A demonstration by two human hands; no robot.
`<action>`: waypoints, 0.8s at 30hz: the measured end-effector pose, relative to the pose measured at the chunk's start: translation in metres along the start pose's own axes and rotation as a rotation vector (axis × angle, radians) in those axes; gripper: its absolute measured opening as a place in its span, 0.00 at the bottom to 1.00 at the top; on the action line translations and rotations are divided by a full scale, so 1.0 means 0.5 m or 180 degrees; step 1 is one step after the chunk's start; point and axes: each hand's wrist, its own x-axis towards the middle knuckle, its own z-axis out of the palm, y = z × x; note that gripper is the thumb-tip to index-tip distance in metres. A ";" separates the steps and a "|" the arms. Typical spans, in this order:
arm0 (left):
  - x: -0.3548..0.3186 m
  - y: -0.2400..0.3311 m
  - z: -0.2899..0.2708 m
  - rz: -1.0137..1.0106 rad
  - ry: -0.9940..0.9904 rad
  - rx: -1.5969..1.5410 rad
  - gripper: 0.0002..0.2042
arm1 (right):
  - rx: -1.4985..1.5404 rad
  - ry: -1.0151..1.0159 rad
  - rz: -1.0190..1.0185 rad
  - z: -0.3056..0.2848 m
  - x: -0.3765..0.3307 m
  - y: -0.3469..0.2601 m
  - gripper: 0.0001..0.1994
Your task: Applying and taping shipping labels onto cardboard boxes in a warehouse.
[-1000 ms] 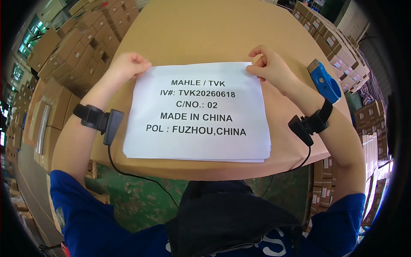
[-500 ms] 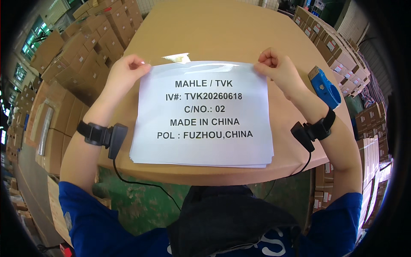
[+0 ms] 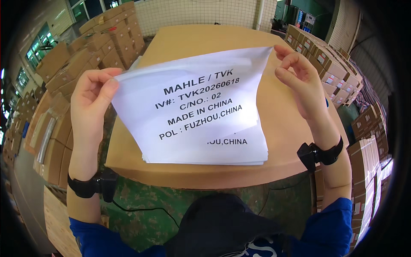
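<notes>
A printed white paper sheet (image 3: 184,64) is lifted off a stack of similar sheets (image 3: 205,156) and hangs tilted, its top right corner higher than the left. My left hand (image 3: 92,96) pinches its top left corner between thumb and fingers. At the other top corner, my right hand (image 3: 302,77) has thumb and fingers apart, with the corner touching a fingertip. A clear glossy strip, apparently tape, runs along the sheet's upper edge. The stack lies at the near edge of a big cardboard-covered surface (image 3: 197,36).
Stacked cartons stand at the left (image 3: 96,47) and right (image 3: 321,60). Behind my right wrist, a sliver of a blue object (image 3: 327,103) shows. Black straps with small devices circle both forearms, and a cable (image 3: 141,209) trails from the left one. Below is green floor (image 3: 150,192).
The top sheet has risen from the stack and tilted, uncovering print on the sheet below. My left hand moved left and nearer; my right hand moved right and its fingers spread.
</notes>
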 end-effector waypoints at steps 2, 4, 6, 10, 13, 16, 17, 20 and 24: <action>-0.017 0.014 -0.010 0.0123 0.0074 -0.0048 0.05 | 0.0241 -0.0033 -0.0033 0.010 -0.004 -0.013 0.07; -0.035 0.029 -0.020 0.0282 0.0184 -0.0041 0.05 | 0.0179 -0.0054 -0.0237 0.024 -0.004 -0.021 0.07; -0.057 0.051 -0.033 0.0403 0.0287 0.0038 0.04 | 0.0176 -0.0021 -0.0444 0.032 -0.004 -0.028 0.07; -0.107 0.116 -0.064 0.0803 0.0460 0.0377 0.05 | 0.0672 -0.0308 -0.0447 0.035 -0.027 -0.046 0.06; -0.153 0.171 -0.087 0.0928 0.0521 0.0813 0.05 | 0.0478 -0.0114 -0.0927 0.043 -0.057 -0.058 0.06; -0.194 0.209 -0.114 0.1163 0.0443 0.1050 0.07 | 0.0921 -0.0051 -0.0879 0.073 -0.093 -0.068 0.07; -0.205 0.215 -0.123 0.1077 0.0526 0.1112 0.07 | 0.0998 -0.0100 -0.0849 0.084 -0.099 -0.072 0.07; -0.238 0.218 -0.155 0.1067 0.0601 0.1225 0.06 | 0.0874 -0.0043 -0.0939 0.124 -0.111 -0.085 0.09; -0.260 0.176 -0.227 0.0955 0.0934 0.0890 0.06 | 0.0763 -0.0050 -0.0894 0.215 -0.131 -0.109 0.09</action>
